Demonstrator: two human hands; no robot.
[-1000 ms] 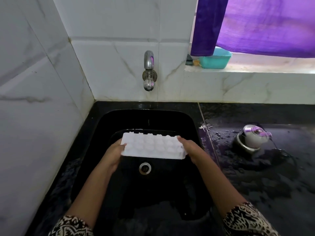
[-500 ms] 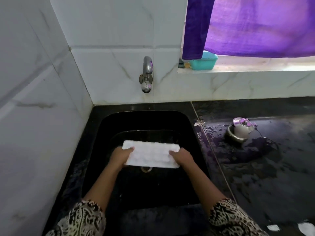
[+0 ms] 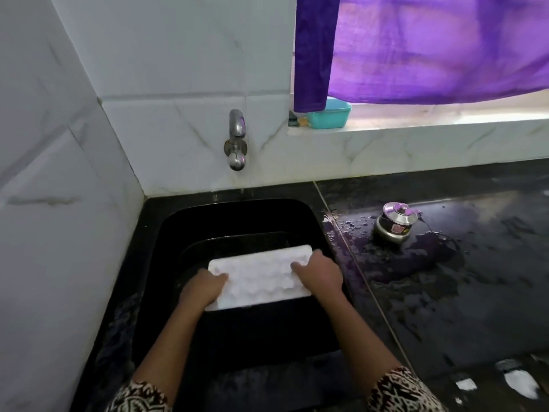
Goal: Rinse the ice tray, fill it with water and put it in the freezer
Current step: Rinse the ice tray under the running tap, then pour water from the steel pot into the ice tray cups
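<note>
Indoors, wet black counter [image 3: 445, 307], black sink [image 3: 237, 215], tiled wall [image 3: 178, 55], left hand [image 3: 203, 288] and right hand [image 3: 319, 273] gripping ice tray [image 3: 261, 278]

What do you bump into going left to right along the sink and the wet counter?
left hand → white ice tray → right hand → small steel pot

The ice tray [image 3: 261, 278] lies across the middle of the sink [image 3: 237, 215]; open room lies between it and the tap [image 3: 236, 141]. A tiled wall [image 3: 59, 203] closes the left; a steel pot [image 3: 393, 226] stands on the right counter [image 3: 475, 292].
</note>
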